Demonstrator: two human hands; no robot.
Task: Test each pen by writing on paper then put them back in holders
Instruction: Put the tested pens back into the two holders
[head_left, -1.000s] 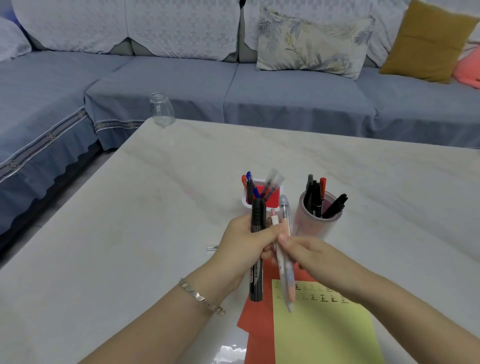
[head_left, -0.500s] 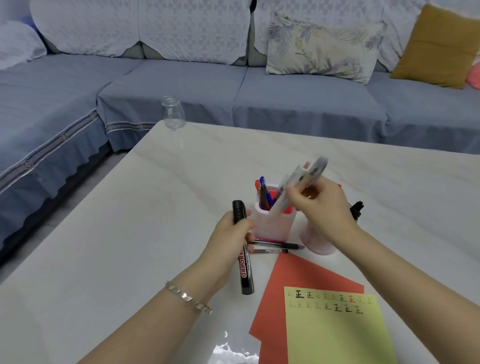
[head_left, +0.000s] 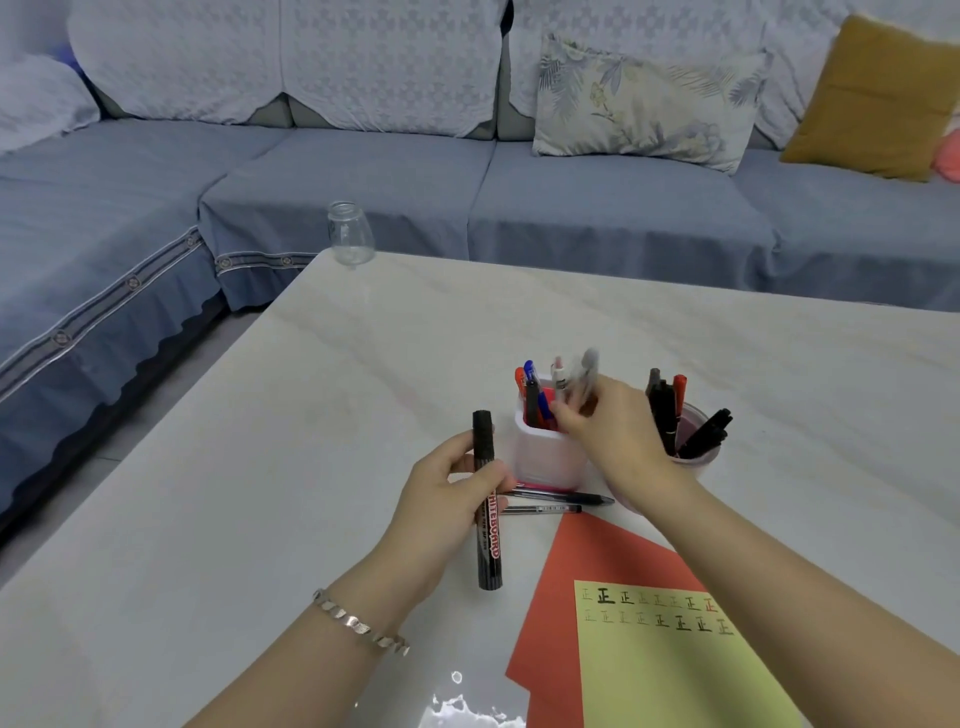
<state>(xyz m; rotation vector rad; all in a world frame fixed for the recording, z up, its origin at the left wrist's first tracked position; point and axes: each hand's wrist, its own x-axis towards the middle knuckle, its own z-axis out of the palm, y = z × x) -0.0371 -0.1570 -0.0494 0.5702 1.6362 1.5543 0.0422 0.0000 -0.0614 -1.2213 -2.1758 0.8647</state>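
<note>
Table (head_left: 260, 519) of pale marble, bearing pen holders (head_left: 545, 457), fronts blue sofa (head_left: 363, 176).

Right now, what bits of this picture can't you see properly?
All head view:
- Clear pens at the white square holder: motion blur; cannot tell whether the right hand grips them.
- Round pink translucent holder: near side hidden by the right wrist.
- Two thin pens lying flat: left ends hidden behind the left hand and its black whiteboard marker.
- Yellow-green paper sheet: cut off by the bottom edge.

Blue corner sofa (head_left: 363, 171) wraps pale marble table (head_left: 208, 519).
</note>
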